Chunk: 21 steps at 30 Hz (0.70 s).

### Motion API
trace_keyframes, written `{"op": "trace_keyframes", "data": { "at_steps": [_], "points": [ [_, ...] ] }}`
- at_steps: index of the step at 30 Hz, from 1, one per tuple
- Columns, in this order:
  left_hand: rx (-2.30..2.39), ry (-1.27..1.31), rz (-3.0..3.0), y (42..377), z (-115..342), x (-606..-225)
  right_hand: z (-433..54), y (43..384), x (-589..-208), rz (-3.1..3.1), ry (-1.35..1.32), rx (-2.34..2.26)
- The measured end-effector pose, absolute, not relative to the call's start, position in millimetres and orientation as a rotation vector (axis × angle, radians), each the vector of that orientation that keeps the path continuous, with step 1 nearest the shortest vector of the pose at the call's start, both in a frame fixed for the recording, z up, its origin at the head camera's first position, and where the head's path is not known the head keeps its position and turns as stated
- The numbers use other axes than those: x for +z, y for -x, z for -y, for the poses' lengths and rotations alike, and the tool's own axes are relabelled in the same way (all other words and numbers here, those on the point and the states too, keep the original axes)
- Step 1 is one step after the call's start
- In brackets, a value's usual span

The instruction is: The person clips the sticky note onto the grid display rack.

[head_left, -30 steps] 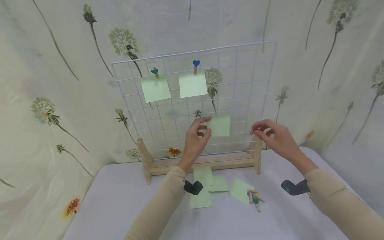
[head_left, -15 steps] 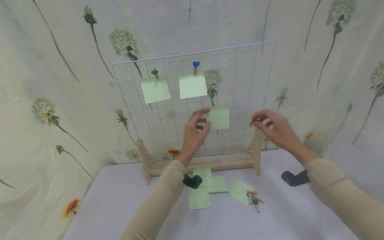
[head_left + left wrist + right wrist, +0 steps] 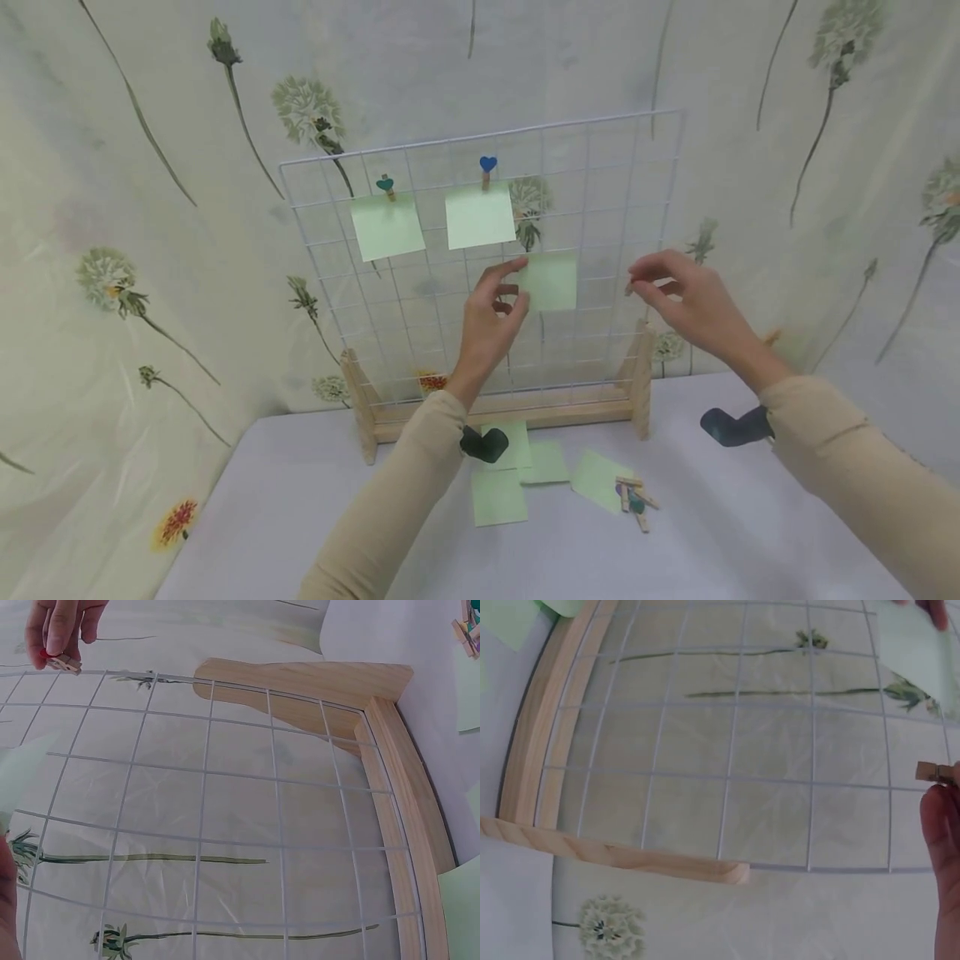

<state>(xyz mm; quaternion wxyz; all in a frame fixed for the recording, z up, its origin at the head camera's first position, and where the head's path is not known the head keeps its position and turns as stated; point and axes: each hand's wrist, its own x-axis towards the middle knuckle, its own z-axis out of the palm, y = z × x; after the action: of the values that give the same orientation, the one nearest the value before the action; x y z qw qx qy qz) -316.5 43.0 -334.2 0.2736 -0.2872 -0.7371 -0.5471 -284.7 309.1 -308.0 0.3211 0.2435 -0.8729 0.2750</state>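
**One paper square [image 3: 553, 282] and one clothespin [image 3: 930, 772], each pinched, face a white wire grid [image 3: 540, 127]**

The left grip [image 3: 491, 321] pinches the pale green square by its left edge, thumb and forefinger together on the paper. The square is in front of the grid, right of its middle and below the top rows; whether it touches the wires I cannot tell. The right grip [image 3: 693, 308] is raised to the right of the square, apart from it, and pinches the clothespin between thumb and forefinger. Its wooden tip pokes out past the fingertips (a bit of red shows beside them in the left wrist view).

Two more squares hang higher on the grid: the left sheet [image 3: 387, 233], slightly askew, under a green heart clip [image 3: 385, 184], and the right sheet [image 3: 481, 221] under a blue heart clip [image 3: 488, 164].

A wooden stand [image 3: 570, 412] carries the grid upright on the white worktop [image 3: 285, 508]. Four loose sheets [image 3: 500, 498] lie in front of it, some overlapping, and a small heap of clothespins [image 3: 637, 493] rests partly on the rightmost one. Behind everything hangs a flower-printed backdrop [image 3: 600, 50]. Both beige sleeves [image 3: 390, 508] end near dark wrist pieces [image 3: 487, 444].
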Motion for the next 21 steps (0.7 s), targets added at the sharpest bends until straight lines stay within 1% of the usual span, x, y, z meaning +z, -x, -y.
{"op": "trace_keyframes", "data": {
  "at_steps": [11,21],
  "points": [
    [-1.481,0.770,1.971,320.4,-47.5,-327.0,-307.9,287.5,-296.0,2.291,-0.702,0.747],
    [-1.475,0.801,1.957,320.2,-55.4,-316.0,-303.2,286.1,-281.6,2.295,-0.694,0.701]
  ]
}}
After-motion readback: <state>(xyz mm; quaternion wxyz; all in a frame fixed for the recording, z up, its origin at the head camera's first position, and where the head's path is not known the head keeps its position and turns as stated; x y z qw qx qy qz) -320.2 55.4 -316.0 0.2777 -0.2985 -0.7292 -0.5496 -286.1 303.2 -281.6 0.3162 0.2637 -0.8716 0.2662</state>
